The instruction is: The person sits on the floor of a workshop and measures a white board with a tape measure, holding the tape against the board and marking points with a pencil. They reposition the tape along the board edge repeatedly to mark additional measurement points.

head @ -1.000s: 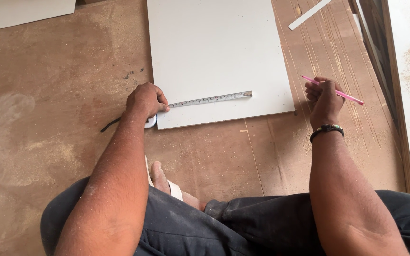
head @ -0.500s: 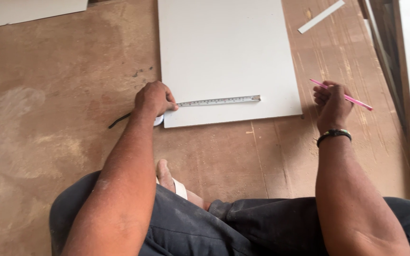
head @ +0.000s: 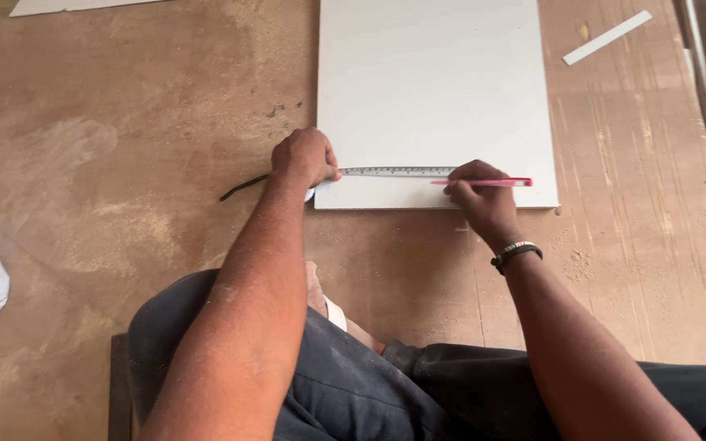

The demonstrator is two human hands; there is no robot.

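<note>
The person sits on the dusty brown floor with a flat white rectangular board [head: 435,90] lying in the upper middle of the frame. A thin metal measuring tape blade [head: 394,172] runs across the board near its lower edge. The left hand [head: 304,157] is closed down over the tape's end at the board's left edge, seemingly gripping the case, though the case itself is hidden under the fist, so I cannot be sure. The right hand [head: 480,196] pinches a slim pink pencil [head: 484,182] laid almost level, its point right at the tape's far end.

The risk, as I see it, lies in the tape. It is pinned only at the left; if that fist eases, the blade could slide or snap back and any mark would land off. The blade also sits a touch askew to the board's lower edge, which would skew a reading. Sawdust under the board may let it skate when pressed. A black cord [head: 243,188] trails left of the fist and could snag.
</note>
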